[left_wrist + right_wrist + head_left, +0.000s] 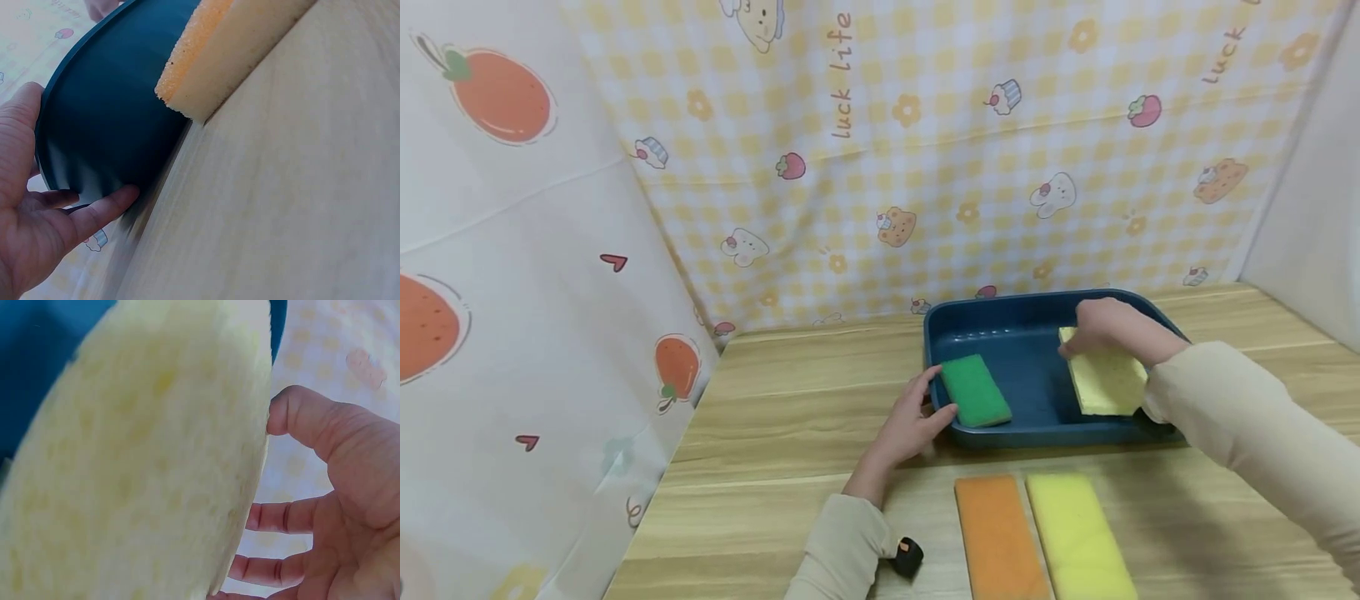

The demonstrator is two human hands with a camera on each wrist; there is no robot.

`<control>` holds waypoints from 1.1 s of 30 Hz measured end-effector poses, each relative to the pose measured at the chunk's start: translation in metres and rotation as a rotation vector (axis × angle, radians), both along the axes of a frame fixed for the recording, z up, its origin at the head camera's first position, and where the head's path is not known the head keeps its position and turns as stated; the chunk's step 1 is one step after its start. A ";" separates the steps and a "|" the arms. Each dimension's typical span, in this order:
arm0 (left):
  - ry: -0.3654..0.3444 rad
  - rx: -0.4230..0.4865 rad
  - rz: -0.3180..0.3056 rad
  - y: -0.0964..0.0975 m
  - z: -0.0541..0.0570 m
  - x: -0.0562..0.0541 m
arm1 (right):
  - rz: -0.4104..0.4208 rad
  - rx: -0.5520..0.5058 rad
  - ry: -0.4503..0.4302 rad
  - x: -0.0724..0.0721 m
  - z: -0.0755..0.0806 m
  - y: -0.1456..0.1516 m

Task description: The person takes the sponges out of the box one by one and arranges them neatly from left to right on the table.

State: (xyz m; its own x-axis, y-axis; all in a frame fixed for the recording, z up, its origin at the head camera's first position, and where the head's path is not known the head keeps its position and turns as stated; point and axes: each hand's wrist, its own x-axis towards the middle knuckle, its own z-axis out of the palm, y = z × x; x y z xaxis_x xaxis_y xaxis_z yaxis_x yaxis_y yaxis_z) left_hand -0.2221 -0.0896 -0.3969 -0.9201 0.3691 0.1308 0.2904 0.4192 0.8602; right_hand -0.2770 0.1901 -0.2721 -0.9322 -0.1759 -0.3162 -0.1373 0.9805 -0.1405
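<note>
In the head view, a dark blue rectangular tray (1037,435) rests on the wooden table. My left hand (906,425) grips its front left corner, with thumb and fingers spread around the rim (39,134). Just inside that corner lies a green sponge (976,390). Over the right half of the tray, my right hand (1101,323) pinches a pale yellow sponge (1105,383) by its far edge. That sponge is tilted, its broad face toward me. The right wrist view shows the thumb and fingertips along one edge of the sponge (144,450).
An orange sponge (1002,537) and a bright yellow sponge (1081,533) lie side by side in front of the tray. Behind the table (760,433) hangs a checked, patterned cloth (865,192). A black wrist camera (907,557) sits at my left cuff.
</note>
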 end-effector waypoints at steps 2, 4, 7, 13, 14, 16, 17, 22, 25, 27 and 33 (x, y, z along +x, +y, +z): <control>0.000 -0.001 -0.001 0.000 0.000 0.000 | 0.022 -0.009 0.012 0.009 -0.001 0.001; 0.002 0.001 -0.003 0.000 -0.001 0.000 | 0.047 -0.026 0.017 0.018 -0.002 0.003; 0.006 0.002 -0.007 0.000 -0.002 0.000 | 0.077 -0.048 0.034 0.032 -0.004 0.005; 0.014 0.000 -0.008 -0.001 -0.003 -0.001 | 0.085 -0.035 0.062 0.055 -0.007 0.005; 0.014 0.000 -0.008 -0.002 -0.003 -0.001 | 0.079 -0.037 0.059 0.058 -0.008 0.005; 0.015 0.002 -0.008 -0.002 -0.003 -0.001 | 0.079 -0.042 0.057 0.065 -0.009 0.005; 0.014 0.004 -0.009 -0.002 -0.003 -0.001 | 0.077 -0.051 0.053 0.068 -0.009 0.006; 0.015 0.003 -0.013 -0.002 -0.002 -0.001 | 0.069 -0.085 0.037 0.082 -0.015 0.010; 0.015 -0.003 -0.012 -0.001 -0.002 0.000 | 0.062 -0.095 0.043 0.089 -0.019 0.014; 0.012 -0.006 -0.013 -0.001 -0.002 0.000 | 0.065 -0.104 0.045 0.094 -0.022 0.017; 0.010 0.010 -0.018 -0.001 -0.001 0.001 | 0.076 -0.134 0.056 0.111 -0.030 0.022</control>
State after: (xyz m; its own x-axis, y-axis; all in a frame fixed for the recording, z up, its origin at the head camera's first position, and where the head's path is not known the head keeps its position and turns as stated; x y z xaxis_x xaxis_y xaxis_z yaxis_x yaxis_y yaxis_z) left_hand -0.2207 -0.0901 -0.3979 -0.9120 0.3842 0.1436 0.3063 0.4052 0.8614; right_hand -0.1664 0.2118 -0.3016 -0.9302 -0.2835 -0.2332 -0.2214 0.9401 -0.2593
